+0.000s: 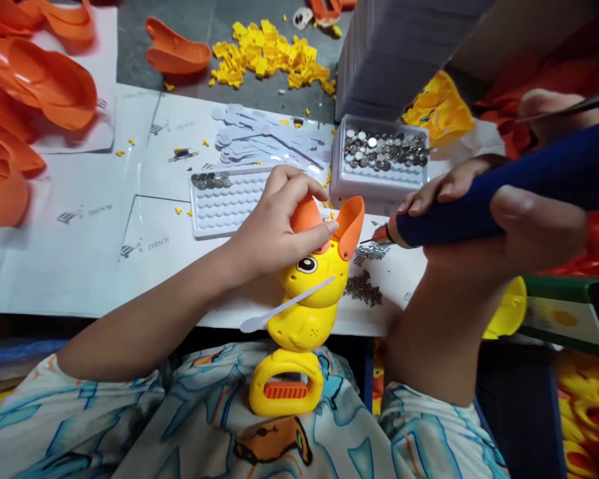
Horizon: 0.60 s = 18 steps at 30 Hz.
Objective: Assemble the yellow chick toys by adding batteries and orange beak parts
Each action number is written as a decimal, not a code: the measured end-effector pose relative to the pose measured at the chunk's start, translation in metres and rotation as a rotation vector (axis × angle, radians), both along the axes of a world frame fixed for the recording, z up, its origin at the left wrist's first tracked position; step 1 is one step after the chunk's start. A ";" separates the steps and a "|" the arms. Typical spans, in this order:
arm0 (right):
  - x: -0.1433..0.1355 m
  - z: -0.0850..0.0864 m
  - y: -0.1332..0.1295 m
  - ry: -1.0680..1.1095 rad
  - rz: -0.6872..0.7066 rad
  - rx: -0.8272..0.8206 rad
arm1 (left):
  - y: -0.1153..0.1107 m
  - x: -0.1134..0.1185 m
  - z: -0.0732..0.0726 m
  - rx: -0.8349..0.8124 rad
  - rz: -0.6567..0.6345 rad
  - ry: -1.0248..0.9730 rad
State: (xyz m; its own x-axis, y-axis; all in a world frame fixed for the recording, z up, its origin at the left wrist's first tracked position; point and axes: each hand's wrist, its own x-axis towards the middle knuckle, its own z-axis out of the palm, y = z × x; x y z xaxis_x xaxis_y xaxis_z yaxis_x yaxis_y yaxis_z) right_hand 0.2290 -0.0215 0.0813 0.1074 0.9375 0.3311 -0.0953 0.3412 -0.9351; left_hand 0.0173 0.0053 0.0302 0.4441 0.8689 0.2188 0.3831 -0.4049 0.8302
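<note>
My left hand (284, 229) grips a yellow toy (306, 326) by its head, thumb and fingers closed around an orange ear-like piece (306, 214). The toy has a printed eye, a second orange loop piece (352, 229) and a handle with an orange ribbed button (285, 390). A thin white strip (294, 305) lies across its front. In my right hand (533, 226) is a blue electric screwdriver (479, 199), fingers wrapped round its body. The bit points left, close to the orange loop piece; whether it touches is unclear.
Piles of small screws (363, 289) lie right of the toy. Behind stand a white tray (219, 216) and a stacked tray with metal discs (386, 150). Yellow parts (269, 53) and orange shells (40, 83) lie farther off. Another hand (543, 103) shows with a thin dark tool, upper right.
</note>
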 end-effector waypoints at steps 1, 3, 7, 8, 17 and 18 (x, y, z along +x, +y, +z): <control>0.000 -0.001 0.000 -0.003 0.019 -0.019 | 0.000 0.000 0.001 -0.001 -0.007 0.010; 0.000 -0.002 0.000 -0.002 0.029 -0.049 | 0.001 -0.001 0.002 -0.008 -0.016 0.025; -0.005 -0.003 0.005 0.006 -0.014 -0.034 | 0.002 -0.001 0.001 -0.016 -0.043 0.031; -0.007 -0.003 0.006 0.024 -0.020 -0.021 | 0.002 -0.001 0.001 -0.016 -0.053 0.030; 0.009 -0.011 0.012 0.013 0.171 -0.001 | 0.004 -0.004 0.005 0.042 -0.161 0.005; 0.012 -0.010 0.012 0.007 0.172 0.001 | 0.004 -0.003 0.006 0.042 -0.155 0.002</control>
